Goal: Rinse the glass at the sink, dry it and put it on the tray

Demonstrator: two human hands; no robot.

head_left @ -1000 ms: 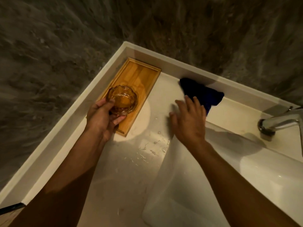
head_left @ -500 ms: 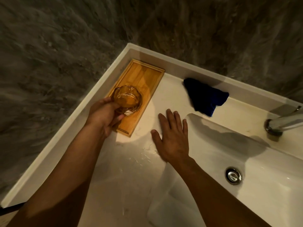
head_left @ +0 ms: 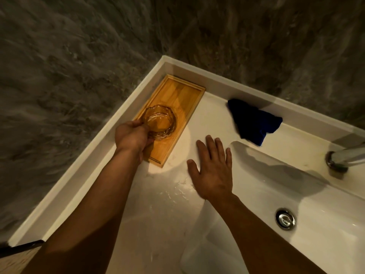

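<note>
We set an amber glass [head_left: 160,123] down on a wooden tray [head_left: 183,99], left of centre in the frame.

Our left hand [head_left: 132,138] closes its grip around the glass's near side; the glass stands upright, mouth up, over the tray's lower half, though we cannot tell if its base touches. The tray's long axis runs from lower left to upper right. Our right hand [head_left: 212,171] lies open and flat on the wet surface [head_left: 169,204], just right of the tray, holding nothing.
</note>
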